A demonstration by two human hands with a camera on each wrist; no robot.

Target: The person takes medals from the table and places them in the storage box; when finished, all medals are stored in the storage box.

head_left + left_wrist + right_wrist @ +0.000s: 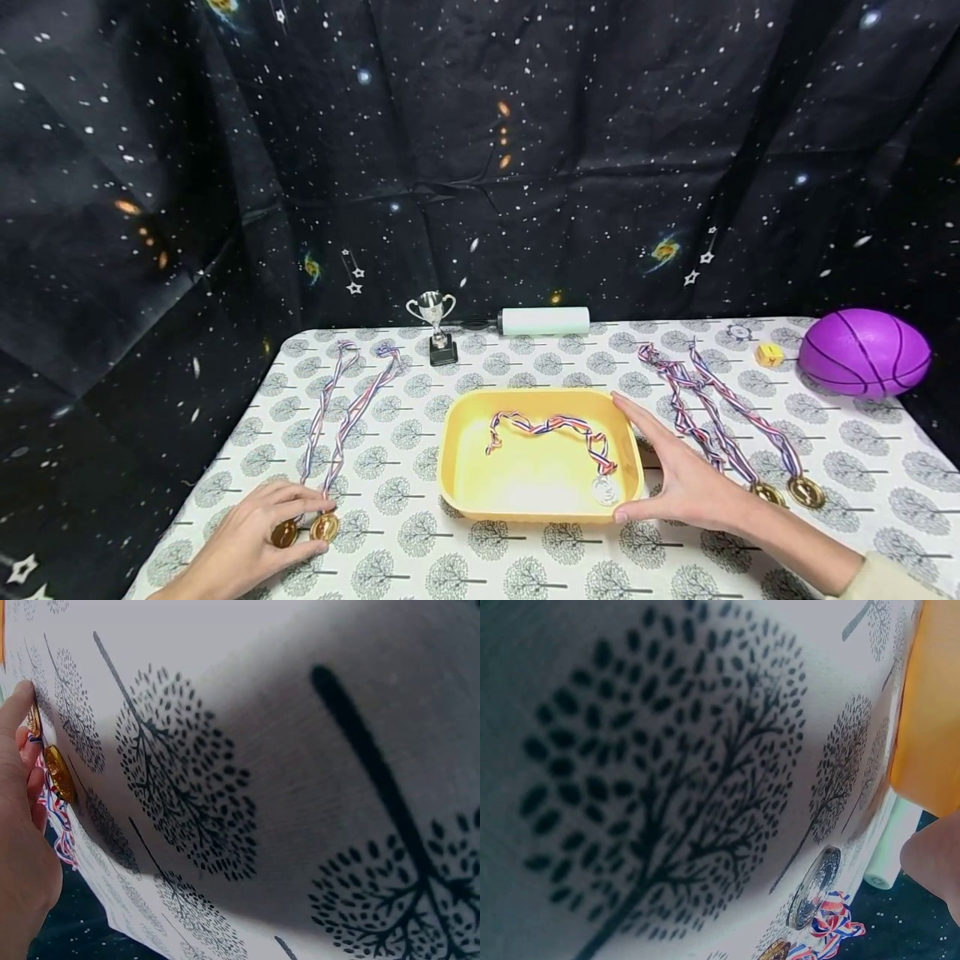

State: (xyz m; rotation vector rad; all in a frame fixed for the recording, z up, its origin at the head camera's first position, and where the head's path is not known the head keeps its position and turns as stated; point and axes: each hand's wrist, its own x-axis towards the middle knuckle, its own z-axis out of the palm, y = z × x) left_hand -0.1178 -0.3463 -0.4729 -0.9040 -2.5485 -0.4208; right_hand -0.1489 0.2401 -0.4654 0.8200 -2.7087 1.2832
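Note:
My left hand is at the table's left front. Its thumb and index finger hold a gold medal by the edges. A second gold medal lies beside it, partly under the fingers. Both have red, white and blue ribbons stretching back. My right hand grips the right end of a yellow plastic bin, thumb at the front corner, fingers at the back. Inside the bin is a silver medal with its ribbon. In the right wrist view, another silver medal lies on the cloth, hidden by my arm in the head view.
Two gold medals, one by the right forearm, lie with ribbons at right. Along the back stand a small silver trophy cup, a pale green cylinder, a yellow cube and a purple ball. A starry black cloth hangs behind.

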